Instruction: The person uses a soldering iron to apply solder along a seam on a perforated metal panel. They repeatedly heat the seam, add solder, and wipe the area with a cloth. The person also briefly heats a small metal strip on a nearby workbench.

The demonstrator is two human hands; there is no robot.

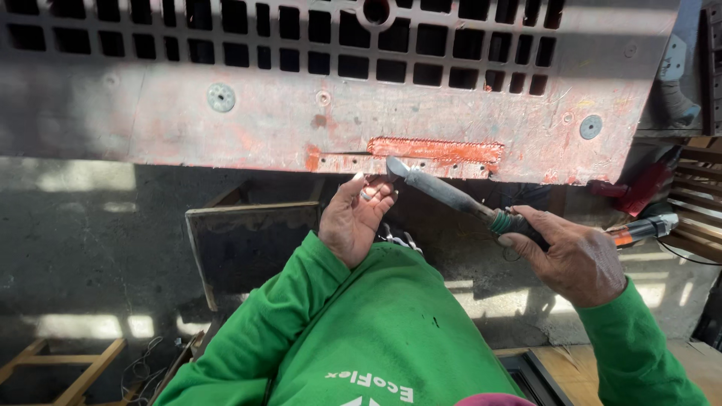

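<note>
I see the tool (451, 197) slanting from my right grip (575, 259) up to the panel's (263, 120) lower edge, my left grip (353, 218) just beside its tip.

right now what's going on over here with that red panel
A person in a green long-sleeved top is working on a worn red plastic panel with grid slots, which stands in front of them. Their right hand has a closed grip on a long heated-looking metal tool with an orange handle, its tip pressed at the left end of a rough orange raised seam near the panel's lower edge. Their left hand sits just below the tip, fingers curled, steadying the spot.
</note>
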